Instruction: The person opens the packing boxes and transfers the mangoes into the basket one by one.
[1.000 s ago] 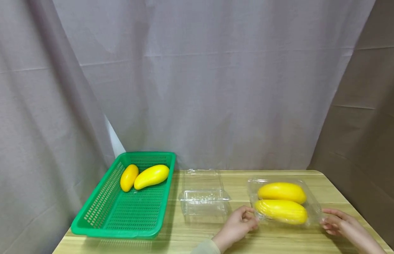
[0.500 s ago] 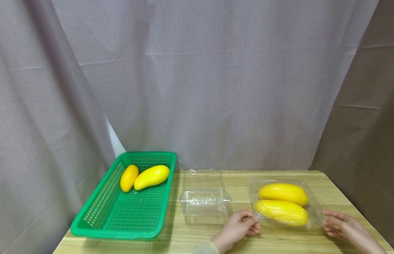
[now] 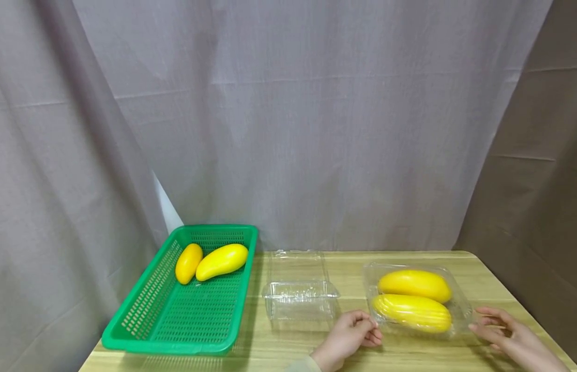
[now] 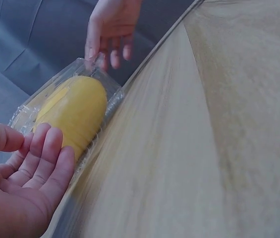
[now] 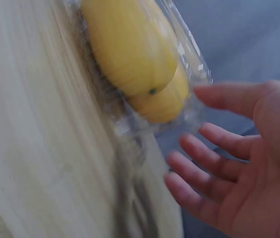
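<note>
Two yellow mangoes, one behind the other (image 3: 414,285) (image 3: 413,313), lie inside a clear plastic clamshell box (image 3: 462,315) on the right of the table, its lid down over them. At the box's near left corner is my left hand (image 3: 349,335), fingers loosely bent and nothing gripped; the left wrist view shows its fingertips (image 4: 53,135) right by the box. My right hand (image 3: 509,333) is beside the right end of the box. In the right wrist view its fingers (image 5: 199,153) are spread and relaxed, with the thumb tip close to the box edge.
A second clear clamshell box (image 3: 301,305), lid raised, stands at mid-table. On the left, a green plastic basket (image 3: 169,347) holds two more mangoes (image 3: 188,263) (image 3: 222,262). Grey curtain (image 3: 288,129) hangs behind the wooden table (image 3: 270,356).
My right hand has loosened from the box's right end, its fingers spreading apart. My left hand has drawn slightly off the left corner. The box has barely moved.
</note>
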The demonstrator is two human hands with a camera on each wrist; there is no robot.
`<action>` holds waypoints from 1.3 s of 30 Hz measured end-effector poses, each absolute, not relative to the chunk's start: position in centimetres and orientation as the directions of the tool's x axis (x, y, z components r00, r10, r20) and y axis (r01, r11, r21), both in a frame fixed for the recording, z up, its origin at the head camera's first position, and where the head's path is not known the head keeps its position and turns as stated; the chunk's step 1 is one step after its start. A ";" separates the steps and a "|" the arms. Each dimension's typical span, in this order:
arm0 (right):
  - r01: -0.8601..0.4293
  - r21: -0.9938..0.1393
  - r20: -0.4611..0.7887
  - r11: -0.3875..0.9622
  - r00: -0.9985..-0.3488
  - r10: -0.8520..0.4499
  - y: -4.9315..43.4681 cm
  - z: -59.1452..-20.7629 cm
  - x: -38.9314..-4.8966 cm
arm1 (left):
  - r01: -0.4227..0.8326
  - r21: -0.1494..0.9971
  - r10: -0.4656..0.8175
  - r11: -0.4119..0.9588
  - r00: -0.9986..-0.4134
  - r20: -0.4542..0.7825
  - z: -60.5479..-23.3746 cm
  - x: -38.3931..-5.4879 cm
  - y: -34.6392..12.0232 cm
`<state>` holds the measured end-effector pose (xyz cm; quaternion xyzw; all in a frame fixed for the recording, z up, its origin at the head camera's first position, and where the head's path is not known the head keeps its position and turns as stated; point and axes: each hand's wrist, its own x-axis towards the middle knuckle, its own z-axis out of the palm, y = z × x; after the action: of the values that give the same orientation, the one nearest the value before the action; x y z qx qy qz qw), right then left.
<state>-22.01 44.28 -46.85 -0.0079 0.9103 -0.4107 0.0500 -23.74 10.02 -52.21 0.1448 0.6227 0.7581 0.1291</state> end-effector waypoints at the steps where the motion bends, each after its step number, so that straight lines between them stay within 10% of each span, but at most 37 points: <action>1: -0.039 -0.709 0.002 0.705 -0.999 -0.053 44.2 -46.8 -21.6 | -0.016 0.981 0.377 -0.193 -0.924 0.058 -52.3 -23.7 10.1; 7: -0.290 -0.496 0.474 0.819 -0.880 -0.024 41.7 -45.4 -20.1 | -0.024 0.982 0.372 -0.186 -0.927 0.048 -52.5 -23.2 9.9; 15: -0.480 -0.295 0.669 0.826 -0.721 -0.180 36.4 -41.8 -20.4 | -0.005 0.984 0.363 -0.179 -0.930 0.061 -52.0 -23.7 9.6; 26: -0.718 0.047 0.653 0.695 -0.504 -0.565 30.2 -41.3 -21.8 | 0.004 0.985 0.378 -0.170 -0.923 0.070 -51.4 -24.1 9.2; 39: -0.717 0.163 0.540 0.678 -0.510 -0.669 28.2 -43.3 -21.6 | -0.022 0.988 0.409 -0.154 -0.911 0.044 -51.3 -23.3 9.6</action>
<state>-21.56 28.24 -43.30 -0.3991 0.8681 -0.0407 -0.2924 -23.29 9.55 -51.29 0.1528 0.6339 0.7442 0.1448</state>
